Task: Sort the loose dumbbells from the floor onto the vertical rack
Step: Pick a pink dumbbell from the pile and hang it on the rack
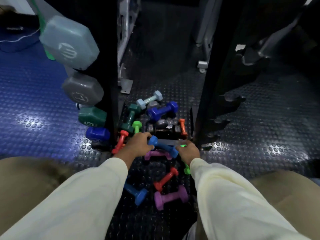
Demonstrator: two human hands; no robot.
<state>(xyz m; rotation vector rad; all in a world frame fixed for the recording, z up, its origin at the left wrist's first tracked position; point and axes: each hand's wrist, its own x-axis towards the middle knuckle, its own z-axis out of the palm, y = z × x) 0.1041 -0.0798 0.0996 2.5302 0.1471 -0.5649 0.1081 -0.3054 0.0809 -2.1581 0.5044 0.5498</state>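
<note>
Studded rubber floor (242,135), blue at left, dumbbells (162,111) strewn, possibly gym.

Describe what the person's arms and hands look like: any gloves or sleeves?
No gloves: the left hand and the right hand are bare. Both arms wear long, loose, pale cream sleeves reaching the wrists, plain, with no markings visible. No watch or rings can be seen.

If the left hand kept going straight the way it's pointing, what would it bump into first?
Probably the blue dumbbell. The left hand already has its fingers at that dumbbell's near end. Past it lies a black dumbbell, though depth is hard to judge here.
</note>
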